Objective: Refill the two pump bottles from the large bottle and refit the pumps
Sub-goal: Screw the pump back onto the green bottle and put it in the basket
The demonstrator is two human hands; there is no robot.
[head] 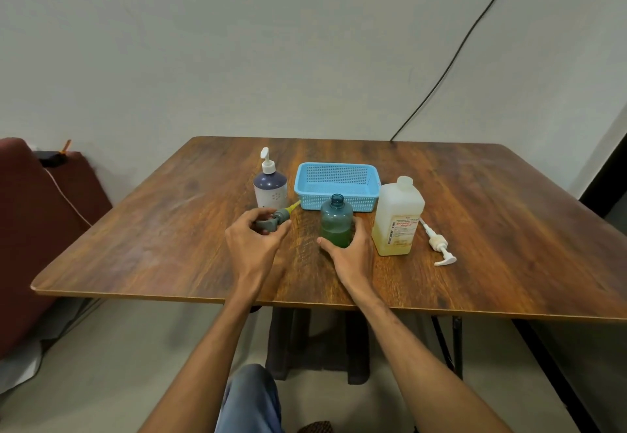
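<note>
Three bottles [337, 220], two loose pumps [437, 243], one basket [336, 184].

Both bare forearms reach forward; the left hand [257, 236] is curled closed, fingers seemingly pinched, the right hand [349, 252] cupped in a grasp.

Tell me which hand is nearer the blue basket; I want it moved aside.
Right, narrowly. The right hand grips the green bottle directly in front of the blue basket. The left hand, holding the grey pump, sits off the basket's front-left corner.
</note>
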